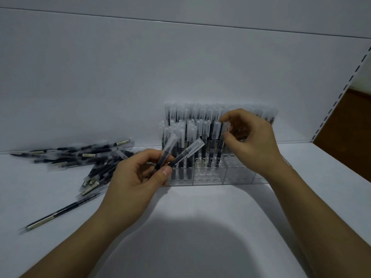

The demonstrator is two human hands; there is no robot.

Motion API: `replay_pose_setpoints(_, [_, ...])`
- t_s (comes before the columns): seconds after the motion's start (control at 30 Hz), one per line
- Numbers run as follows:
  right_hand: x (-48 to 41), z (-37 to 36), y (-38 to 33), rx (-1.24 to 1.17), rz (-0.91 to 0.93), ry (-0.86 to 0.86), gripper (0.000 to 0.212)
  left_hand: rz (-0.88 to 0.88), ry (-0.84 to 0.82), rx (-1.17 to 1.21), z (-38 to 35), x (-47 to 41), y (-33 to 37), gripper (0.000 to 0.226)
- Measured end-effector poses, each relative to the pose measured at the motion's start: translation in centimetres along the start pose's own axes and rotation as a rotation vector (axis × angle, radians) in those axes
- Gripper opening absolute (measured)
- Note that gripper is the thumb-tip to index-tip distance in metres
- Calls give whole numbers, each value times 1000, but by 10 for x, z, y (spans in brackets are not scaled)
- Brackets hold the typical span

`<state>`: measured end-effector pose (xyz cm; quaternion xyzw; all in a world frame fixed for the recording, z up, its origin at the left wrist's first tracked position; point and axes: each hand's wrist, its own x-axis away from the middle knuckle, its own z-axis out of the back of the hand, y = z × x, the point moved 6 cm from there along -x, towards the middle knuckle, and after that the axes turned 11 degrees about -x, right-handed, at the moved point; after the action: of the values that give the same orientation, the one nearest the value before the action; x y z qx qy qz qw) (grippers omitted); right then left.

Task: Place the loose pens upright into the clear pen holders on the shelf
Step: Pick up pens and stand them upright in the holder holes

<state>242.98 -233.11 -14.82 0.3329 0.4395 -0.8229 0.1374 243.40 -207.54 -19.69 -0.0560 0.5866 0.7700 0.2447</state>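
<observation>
Clear pen holders (239,175) stand at the back of the white shelf, holding several upright black pens with frosted caps (192,125). My left hand (138,177) grips two pens (181,154) just in front of the holders' left end, their caps pointing up and right. My right hand (251,141) is over the holders' right part and pinches the cap of one upright pen (225,127) between thumb and fingers. A pile of loose pens (96,159) lies on the shelf to the left.
The white shelf surface (190,217) runs toward me, with a white back panel (140,77) behind. One single pen (54,215) lies apart at the front left. A perforated shelf upright (341,93) and brown floor (349,125) are at the right.
</observation>
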Motion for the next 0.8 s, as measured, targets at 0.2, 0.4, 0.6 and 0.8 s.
replay_pose_setpoints(0.2, [6,7,-28,-131,154,199,17,-8,16,9,2,1,2,21])
replay_pose_setpoints(0.4, [21,-36,-40,-438,48,-29,16,-8,35,6,2,1,4,21])
replay_pose_setpoints(0.6, [24,-50,-40,-682,-99,-48,30,-38,-4,-12,-1,1,5,18])
replay_pose_setpoints(0.8, [6,-3,-31,-741,-79,216,23,-198,-2,-285,-1,1,9,20])
